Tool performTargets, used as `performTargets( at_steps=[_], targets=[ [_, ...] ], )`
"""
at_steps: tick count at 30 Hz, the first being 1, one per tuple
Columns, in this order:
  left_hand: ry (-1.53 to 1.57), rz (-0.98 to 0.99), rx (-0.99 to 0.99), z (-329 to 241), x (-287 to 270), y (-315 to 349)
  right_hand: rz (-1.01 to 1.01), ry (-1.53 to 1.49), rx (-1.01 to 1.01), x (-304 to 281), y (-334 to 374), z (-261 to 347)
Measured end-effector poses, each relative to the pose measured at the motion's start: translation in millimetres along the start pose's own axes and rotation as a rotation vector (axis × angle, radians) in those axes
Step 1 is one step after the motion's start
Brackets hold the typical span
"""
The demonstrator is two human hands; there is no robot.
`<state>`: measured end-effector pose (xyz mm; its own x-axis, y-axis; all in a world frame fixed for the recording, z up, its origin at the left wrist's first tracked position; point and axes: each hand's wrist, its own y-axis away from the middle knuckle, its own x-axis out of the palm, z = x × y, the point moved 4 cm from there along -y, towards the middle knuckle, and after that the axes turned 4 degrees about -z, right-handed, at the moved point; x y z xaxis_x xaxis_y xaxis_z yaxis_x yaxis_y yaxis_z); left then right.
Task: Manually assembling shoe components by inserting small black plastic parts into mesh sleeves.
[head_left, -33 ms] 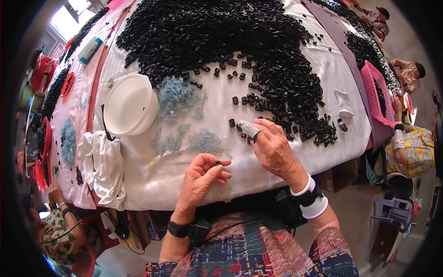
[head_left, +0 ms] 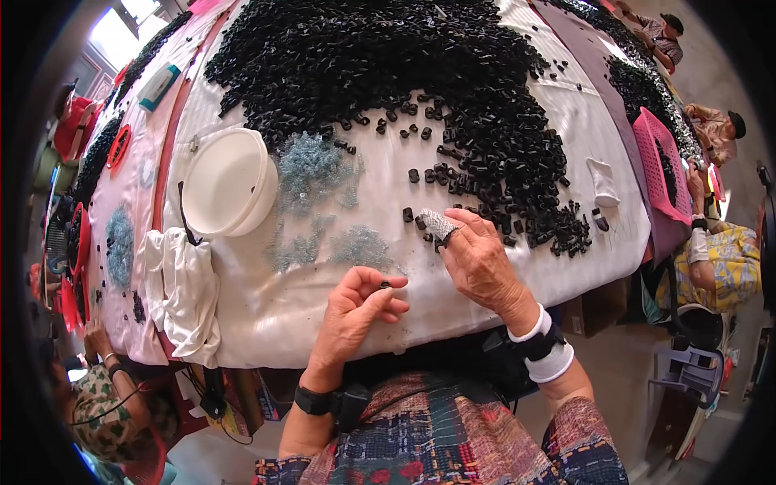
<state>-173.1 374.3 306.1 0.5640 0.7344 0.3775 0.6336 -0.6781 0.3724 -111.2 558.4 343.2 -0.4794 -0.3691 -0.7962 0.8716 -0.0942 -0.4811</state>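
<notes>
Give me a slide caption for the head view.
Left hand pinches a small black part; right hand reaches into the black pile.

Your left hand (head_left: 356, 311) pinches a small black part (head_left: 384, 284) between thumb and fingertips, held just above the white-covered worktop (head_left: 323, 323). Your right hand (head_left: 482, 263) rests palm down near the edge of the big heap of black parts (head_left: 388, 65), its forefinger wrapped in a grey mesh sleeve (head_left: 439, 224) and touching a few loose black pieces (head_left: 416, 220) lying apart from the heap.
</notes>
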Motion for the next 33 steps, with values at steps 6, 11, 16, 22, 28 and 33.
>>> performTargets(
  at_steps=[6, 11, 16, 22, 28, 33],
  targets=[
    [-0.03, 0.063, -0.016, -3, 9, -4, -0.023, 0.033, 0.021, -2, 11, -6],
    [0.045, -0.059, -0.011, -10, -7, -5, -0.132, 0.083, 0.04, 0, 8, -1],
    [0.054, -0.093, 0.038, -5, -7, -1, -0.078, 0.181, 0.006, 18, 0, 12],
    [0.088, -0.096, 0.083, -1, -10, 2, -0.05, 0.199, 0.002, 18, 6, 8],
    [0.091, -0.086, 0.11, 1, -11, 3, -0.048, 0.215, 0.023, 12, 14, 2],
    [0.107, -0.093, 0.117, 2, -13, 4, -0.133, 0.129, 0.015, 6, 5, 11]
  ],
)
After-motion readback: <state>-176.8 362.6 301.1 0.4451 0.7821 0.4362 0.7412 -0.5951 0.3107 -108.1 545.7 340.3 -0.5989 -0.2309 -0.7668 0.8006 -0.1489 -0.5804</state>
